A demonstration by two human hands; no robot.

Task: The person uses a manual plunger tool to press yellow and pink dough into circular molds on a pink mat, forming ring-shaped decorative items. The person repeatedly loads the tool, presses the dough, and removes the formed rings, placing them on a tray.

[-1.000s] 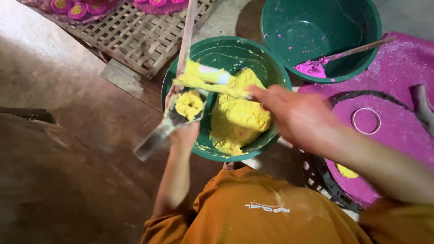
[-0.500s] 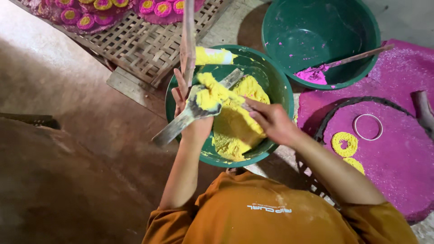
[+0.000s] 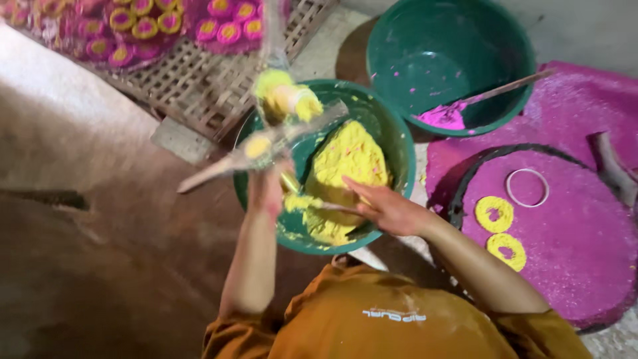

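Orange short-sleeved shirt, bare forearms

A bowl of paste (image 3: 345,173) sits on the floor (image 3: 100,266); a second bowl (image 3: 452,60) behind-right, a slatted tray (image 3: 199,86) behind-left, a round board (image 3: 571,266) right.
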